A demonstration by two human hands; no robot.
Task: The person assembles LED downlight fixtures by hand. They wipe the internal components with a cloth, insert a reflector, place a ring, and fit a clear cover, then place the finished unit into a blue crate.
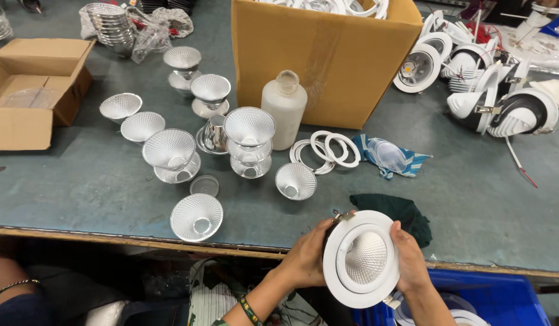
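White downlight (361,259) nearest, both hands' fingers (400,232) curled snugly around its opposite rims.

Bright, even overhead light fills the head view. The grey-green workbench (80,181) shows soft, short shadows beneath objects. Silver reflector cups (169,149) near the bench's left half throw sharp glints. The space below the bench's front edge is dark. Focus is crisp at centre; wide-lens bending curves the far corners, with slight softness at the right edge.
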